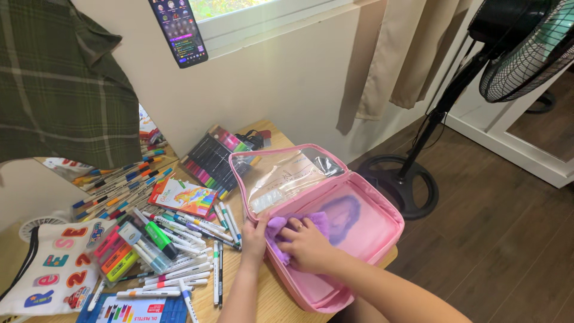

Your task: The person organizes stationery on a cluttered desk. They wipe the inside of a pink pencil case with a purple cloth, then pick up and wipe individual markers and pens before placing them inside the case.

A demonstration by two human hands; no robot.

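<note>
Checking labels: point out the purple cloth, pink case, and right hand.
purple cloth (276, 226): head view, bunched left end.
pink case (382, 222): head view, inner right wall.
right hand (308, 245): head view, back of hand.

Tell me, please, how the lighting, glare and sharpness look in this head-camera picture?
Head view: soft daylight, no harsh shadows; the pink case throws a purple-tinged shadow of the cloth inside; glare whitens the clear flap; wide-lens bending shows in the fan at the edge; left hand and right hand are sharp.
</note>
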